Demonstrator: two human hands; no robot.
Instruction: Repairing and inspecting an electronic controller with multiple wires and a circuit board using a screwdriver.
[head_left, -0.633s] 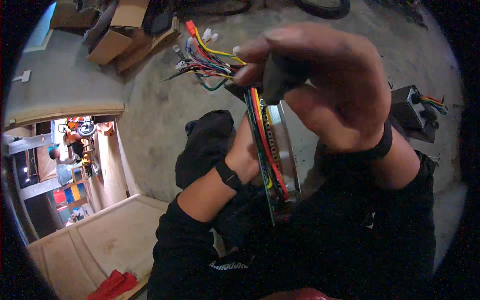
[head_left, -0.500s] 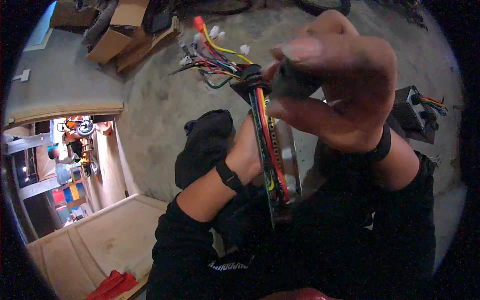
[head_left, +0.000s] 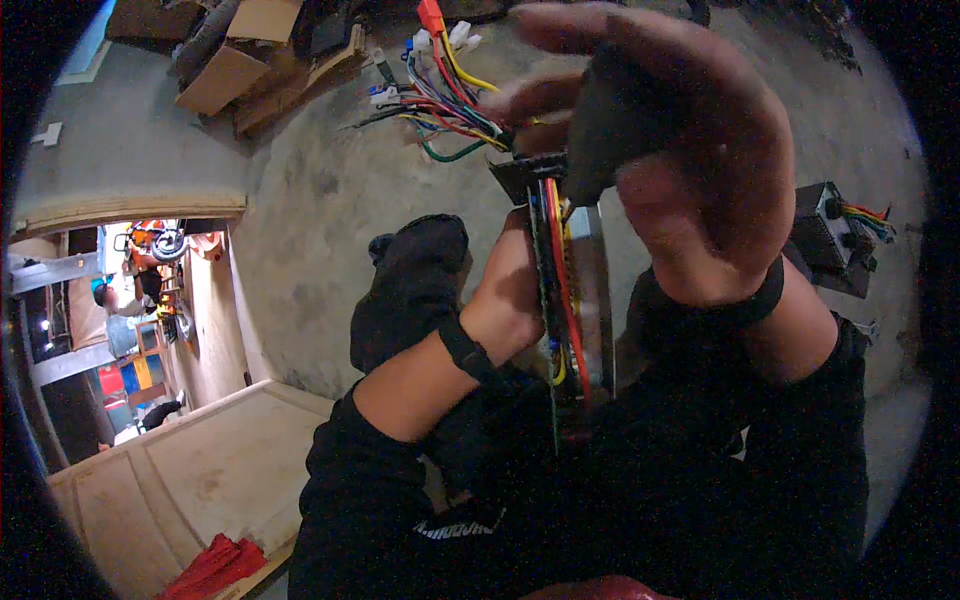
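Note:
A long circuit board (head_left: 541,270) stands on edge in front of me, with red and yellow wires along it and a pale metal strip on its right side. My left hand (head_left: 517,265) holds it from behind, its fingers hidden. At its far end is a black end plate (head_left: 515,180), where a bundle of coloured wires (head_left: 465,115) with white plugs and a red connector (head_left: 430,17) fans out to the left. My right hand (head_left: 715,150), smeared by motion, is curled around a dark grey piece (head_left: 625,115) whose kind I cannot make out, beside the wires.
A finned metal box (head_left: 822,222) with coloured wires lies on the concrete floor (head_left: 310,190) at right. Cardboard boxes (head_left: 240,60) are piled at far left. A red cloth (head_left: 215,567) lies on a wooden panel (head_left: 220,460) at lower left. Beyond a doorway are a person (head_left: 125,300) and an orange motorcycle (head_left: 155,243).
My right hand has shifted up, its fingers spreading more around the dark grey piece. The circuit board has moved slightly right, and its wires and red connector have swung up and right.

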